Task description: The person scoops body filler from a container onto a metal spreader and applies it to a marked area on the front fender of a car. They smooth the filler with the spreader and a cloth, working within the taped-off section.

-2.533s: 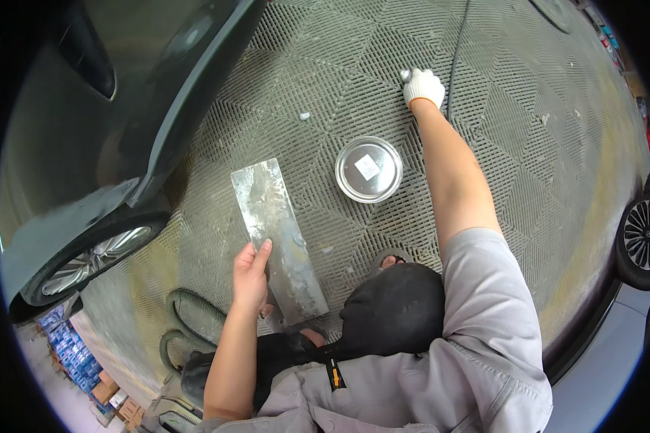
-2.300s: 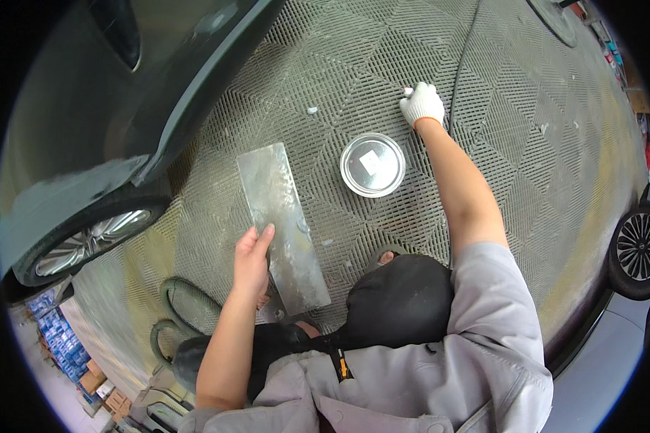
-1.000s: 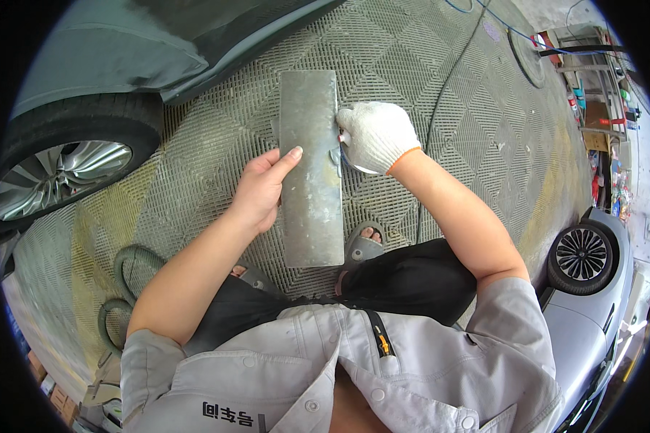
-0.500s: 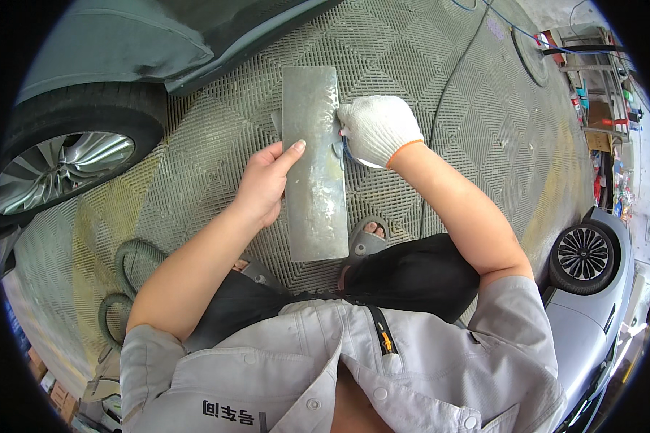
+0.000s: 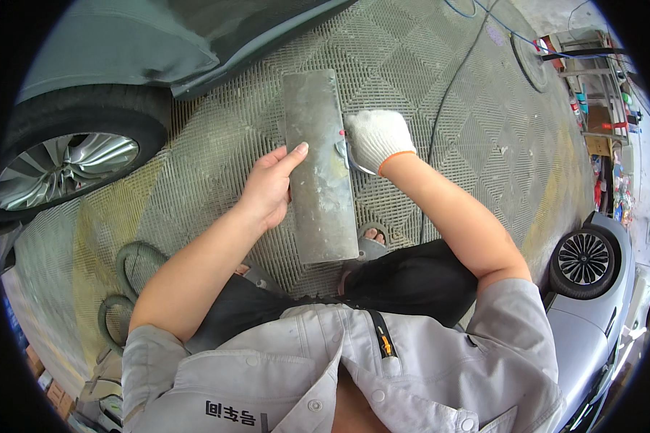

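Note:
My bare left hand (image 5: 271,187) grips a long, scuffed metal plate (image 5: 318,195) upright in the middle of the view, thumb over its left side and fingers behind it. My right hand (image 5: 378,139), in a white knitted glove with an orange cuff, is closed beside the plate's right edge. Whatever it holds is mostly hidden; a small red-and-metal bit (image 5: 343,142) shows between glove and plate. Grey putty-like smears lie along that edge. My sandalled feet (image 5: 372,244) are below the plate.
A dark car panel (image 5: 115,50) with a wheel (image 5: 72,169) stands left. A grey car (image 5: 585,332) is at lower right, a cluttered shelf (image 5: 599,123) at upper right. Hoses loop at lower left (image 5: 123,263); a cable (image 5: 448,94) crosses the grid floor (image 5: 498,137) to my right.
Since the oldest frames the plate has come up and centred, and my gloved hand has moved from the floor to its edge. The can is out of sight. Lately both hands have shifted slightly.

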### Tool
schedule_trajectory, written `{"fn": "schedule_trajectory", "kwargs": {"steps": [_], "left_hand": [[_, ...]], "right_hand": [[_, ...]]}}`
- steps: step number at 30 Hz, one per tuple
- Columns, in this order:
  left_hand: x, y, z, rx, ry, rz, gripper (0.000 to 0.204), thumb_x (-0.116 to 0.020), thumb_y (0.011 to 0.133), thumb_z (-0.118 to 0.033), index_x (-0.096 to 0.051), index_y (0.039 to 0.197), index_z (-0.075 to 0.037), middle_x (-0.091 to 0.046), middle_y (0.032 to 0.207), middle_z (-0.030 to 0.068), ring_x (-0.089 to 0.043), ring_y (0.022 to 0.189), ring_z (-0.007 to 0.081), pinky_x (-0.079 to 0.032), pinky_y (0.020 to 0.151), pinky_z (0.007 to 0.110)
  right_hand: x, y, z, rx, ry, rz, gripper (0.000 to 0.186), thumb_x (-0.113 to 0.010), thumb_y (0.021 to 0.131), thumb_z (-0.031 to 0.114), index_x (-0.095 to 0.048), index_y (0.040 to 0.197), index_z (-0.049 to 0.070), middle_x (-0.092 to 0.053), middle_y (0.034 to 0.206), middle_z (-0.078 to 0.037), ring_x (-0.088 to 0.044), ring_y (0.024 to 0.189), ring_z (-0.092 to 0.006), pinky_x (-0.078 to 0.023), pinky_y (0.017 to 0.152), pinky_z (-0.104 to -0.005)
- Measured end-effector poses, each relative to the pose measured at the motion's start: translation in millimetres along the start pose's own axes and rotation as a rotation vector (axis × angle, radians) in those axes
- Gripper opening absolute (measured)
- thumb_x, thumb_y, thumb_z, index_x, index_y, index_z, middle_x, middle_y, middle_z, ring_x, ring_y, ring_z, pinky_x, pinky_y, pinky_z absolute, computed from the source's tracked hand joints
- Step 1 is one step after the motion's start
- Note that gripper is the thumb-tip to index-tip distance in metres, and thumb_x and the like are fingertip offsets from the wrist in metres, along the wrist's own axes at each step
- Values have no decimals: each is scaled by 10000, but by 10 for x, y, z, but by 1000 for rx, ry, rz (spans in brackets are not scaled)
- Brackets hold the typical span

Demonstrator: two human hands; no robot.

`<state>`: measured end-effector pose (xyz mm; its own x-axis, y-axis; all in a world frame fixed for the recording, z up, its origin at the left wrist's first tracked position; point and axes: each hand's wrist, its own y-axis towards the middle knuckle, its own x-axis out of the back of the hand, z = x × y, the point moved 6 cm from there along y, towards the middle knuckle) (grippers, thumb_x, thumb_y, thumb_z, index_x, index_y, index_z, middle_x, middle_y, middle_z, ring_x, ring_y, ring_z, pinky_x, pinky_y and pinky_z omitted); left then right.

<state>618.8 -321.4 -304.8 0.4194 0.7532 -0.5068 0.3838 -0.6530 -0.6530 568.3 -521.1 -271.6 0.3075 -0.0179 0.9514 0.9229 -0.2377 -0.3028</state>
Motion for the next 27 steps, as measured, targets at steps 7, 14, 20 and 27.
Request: {"fn": "schedule_trajectory", "kwargs": {"steps": [7, 14, 20, 27], "left_hand": [[-21, 8, -144, -96, 173, 120, 301, -654, 1145, -288, -727, 1288, -33, -786, 1151, 32, -722, 1033, 118, -580, 937, 321], [-237, -203, -452, -376, 300, 315, 290, -610, 1165, -221, -713, 1321, 0, -775, 1192, 22, -692, 1056, 86, -551, 974, 293], [-694, -529, -1053, -585, 434, 440, 306, -607, 1162, -177, -704, 1348, 46, -743, 1304, 79, -670, 1169, 125, -521, 1030, 305], [-909, -1168, -1834, -1222, 420, 161, 286, -607, 1156, -145, -686, 1368, 30, -725, 1315, 57, -639, 1180, 120, -488, 1069, 307]], "right_hand": [[-1180, 29, -646, -244, 173, 375, 421, -611, 1034, 356, -767, 1294, 65, -772, 1304, -228, -750, 1236, -362, -585, 1071, -445], [-463, -68, -501, -222, 1533, -25, 507, -616, 1140, 389, -685, 1430, -21, -760, 1371, -187, -709, 1288, -287, -561, 1099, -418], [538, -188, -195, 97, 2035, -48, 407, -585, 1155, 269, -653, 1443, -10, -739, 1322, -121, -706, 1198, -208, -579, 1027, -378], [1511, -555, -608, -158, 2220, -686, 448, -595, 1102, 196, -575, 1495, -16, -751, 1208, -71, -723, 1071, -185, -592, 971, -366]]}}
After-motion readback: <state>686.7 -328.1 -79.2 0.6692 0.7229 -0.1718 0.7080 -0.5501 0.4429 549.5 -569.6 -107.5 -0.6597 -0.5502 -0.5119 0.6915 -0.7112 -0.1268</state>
